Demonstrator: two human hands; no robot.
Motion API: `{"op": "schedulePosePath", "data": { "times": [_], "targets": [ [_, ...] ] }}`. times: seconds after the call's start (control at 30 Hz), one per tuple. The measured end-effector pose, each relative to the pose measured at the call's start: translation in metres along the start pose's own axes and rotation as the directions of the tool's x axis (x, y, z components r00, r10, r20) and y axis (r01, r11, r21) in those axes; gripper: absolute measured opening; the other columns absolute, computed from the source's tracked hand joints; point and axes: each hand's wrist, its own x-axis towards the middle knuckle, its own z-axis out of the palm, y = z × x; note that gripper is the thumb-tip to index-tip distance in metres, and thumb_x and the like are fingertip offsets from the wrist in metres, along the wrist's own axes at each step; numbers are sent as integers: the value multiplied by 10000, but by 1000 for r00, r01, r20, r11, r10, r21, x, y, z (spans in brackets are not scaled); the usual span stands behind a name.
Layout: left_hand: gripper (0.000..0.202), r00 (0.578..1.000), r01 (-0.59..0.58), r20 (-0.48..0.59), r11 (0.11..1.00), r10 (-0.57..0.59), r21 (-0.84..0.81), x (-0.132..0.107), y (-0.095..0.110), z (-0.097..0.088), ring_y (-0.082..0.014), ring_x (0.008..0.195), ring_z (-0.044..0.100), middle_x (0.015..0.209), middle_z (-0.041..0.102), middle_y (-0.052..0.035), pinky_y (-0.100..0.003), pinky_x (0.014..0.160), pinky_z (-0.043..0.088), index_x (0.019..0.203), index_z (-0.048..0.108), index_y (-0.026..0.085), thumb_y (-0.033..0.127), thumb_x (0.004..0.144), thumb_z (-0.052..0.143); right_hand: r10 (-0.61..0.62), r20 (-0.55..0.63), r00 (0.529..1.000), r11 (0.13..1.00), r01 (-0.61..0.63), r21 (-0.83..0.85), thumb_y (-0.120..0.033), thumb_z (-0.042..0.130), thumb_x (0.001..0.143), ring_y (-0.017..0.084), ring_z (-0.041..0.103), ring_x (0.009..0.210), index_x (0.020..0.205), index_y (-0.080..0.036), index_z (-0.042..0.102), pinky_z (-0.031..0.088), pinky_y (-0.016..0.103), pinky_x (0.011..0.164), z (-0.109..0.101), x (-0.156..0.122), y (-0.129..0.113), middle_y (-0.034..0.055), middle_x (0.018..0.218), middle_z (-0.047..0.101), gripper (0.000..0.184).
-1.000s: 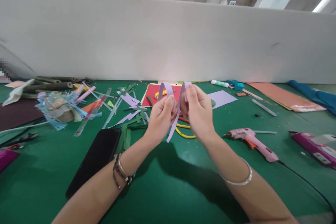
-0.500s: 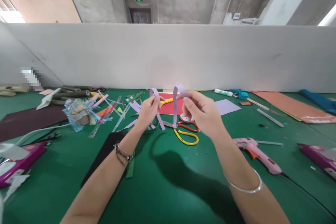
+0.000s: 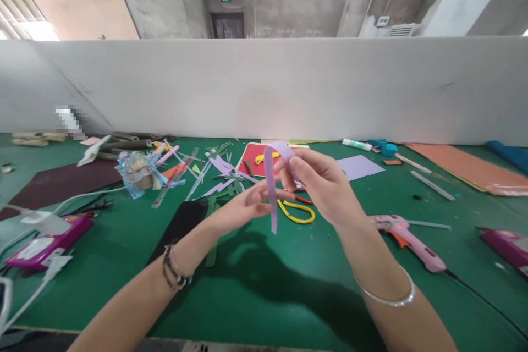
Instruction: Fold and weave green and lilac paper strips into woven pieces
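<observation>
Right hand [image 3: 324,187] pinched purple paper strip [image 3: 271,187] between thumb and fingers, above green table [image 3: 231,308]. Strip arched, 1 end hanging in front of left hand [image 3: 245,202]. Left hand outstretched, fingers not closed; could not tell whether they touched strip. Scissors [image 3: 304,222], 1 handle yellow, 1 red, lay beyond hands, partly hidden. Pink glue gun [image 3: 414,245] lay to right of right forearm [image 3: 371,258], black phone [image 3: 181,225] beside left forearm [image 3: 140,297].

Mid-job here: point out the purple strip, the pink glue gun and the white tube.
Purple strip [image 3: 270,176], head view: its hanging length.
Pink glue gun [image 3: 414,243], head view: its handle.
White tube [image 3: 357,144], head view: middle of its side.
</observation>
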Motion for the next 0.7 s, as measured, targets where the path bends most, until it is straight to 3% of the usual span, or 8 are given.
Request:
{"op": "schedulePosePath", "data": {
  "times": [0.07,0.17,0.27,0.37,0.43,0.53,0.63,0.7],
  "targets": [
    [394,998,54,31,990,-50,-130,-5,0,9,-177,766,594,783,631,-49,-317,749,437,1039,564,172,440,751,529,-4,-48,999,999,2,-43,-293,450,829,45,459,564,723,-212,607,364,193,516,3,2,6,-26,668,536,206],
    [341,989,137,-15,943,-148,-303,-12,-9,15,-119,520,562,591,582,-14,-265,581,445,858,627,125,430,780,497,-2,-103,995,996,-7,-84,-299,459,823,61,466,649,705,-214,596,372,210,605,0,4,13,-19,757,537,200],
    [292,966,175,-86,859,-244,-481,-16,-22,15,-109,491,558,562,571,-6,-239,551,437,820,627,111,383,762,541,55,-145,988,996,-64,-57,-334,461,814,75,461,651,651,-192,548,373,224,641,-5,-1,17,-20,696,513,233],
    [217,932,136,-166,736,-322,-663,-17,-31,14,-130,618,602,685,618,-26,-248,626,456,874,616,133,299,788,507,220,-40,975,974,-222,-51,-390,459,799,77,451,591,603,-171,511,380,222,600,-2,-15,25,-23,608,486,298],
    [227,905,75,-226,659,-359,-748,-15,-33,13,-139,727,610,799,636,-39,-262,686,460,904,606,150,254,829,419,368,98,925,929,-362,-78,-423,463,784,70,444,536,587,-158,507,383,215,552,4,-27,36,-27,562,472,333],
    [295,867,-4,-295,587,-401,-810,-13,-35,14,-145,819,603,874,639,-44,-282,742,455,927,593,161,229,860,314,547,253,798,833,-547,-77,-474,472,754,62,445,482,588,-143,517,377,199,482,17,-45,59,-26,536,479,373],
    [300,845,-24,-316,561,-431,-828,-14,-35,14,-161,851,599,851,641,-46,-302,755,453,924,584,157,231,863,300,625,280,729,765,-643,-32,-519,463,732,54,433,428,569,-139,514,368,191,443,30,-57,81,-33,495,469,417],
    [286,828,-34,-336,558,-448,-829,-16,-37,13,-141,749,606,696,621,-20,-292,736,458,876,582,154,222,863,305,647,289,705,737,-675,-3,-545,445,724,52,423,405,550,-141,502,363,191,433,37,-62,90,-35,471,463,443]
  ]
}}
